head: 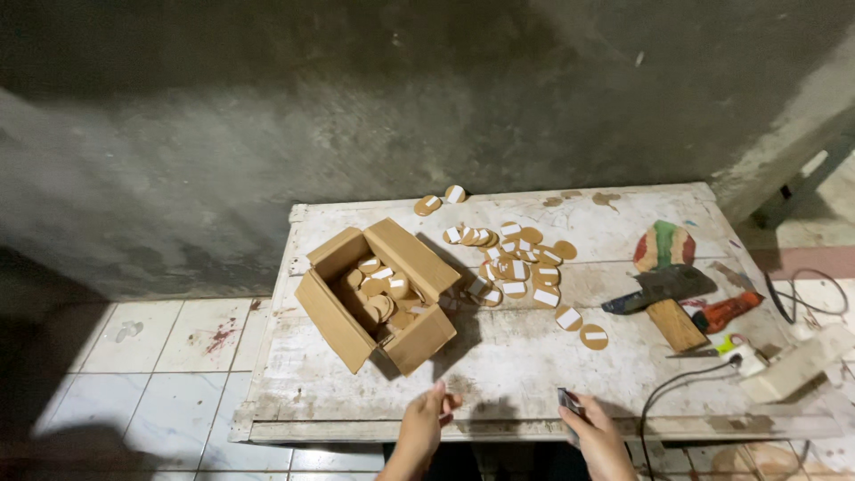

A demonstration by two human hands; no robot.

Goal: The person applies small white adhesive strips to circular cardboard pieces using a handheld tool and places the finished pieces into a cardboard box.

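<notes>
At the near edge of the worn, white-painted wooden table (pixel 534 356), the left hand (pixel 426 417) is seen with fingers loosely curled and nothing visibly held, while the right hand (pixel 588 426) is closed around a small dark flat object (pixel 568 401) whose kind cannot be told. The open brown cardboard box (pixel 378 294), part-filled with round brown discs bearing white strips, stands just beyond the left hand, and more such discs (pixel 517 263) are spread well apart from both hands toward the grey wall. Handling would probably be steadiest if one disc were picked up at a time by its rim, white strip kept upward, the held object being kept clear of the black cable (pixel 677 383) at the right.
</notes>
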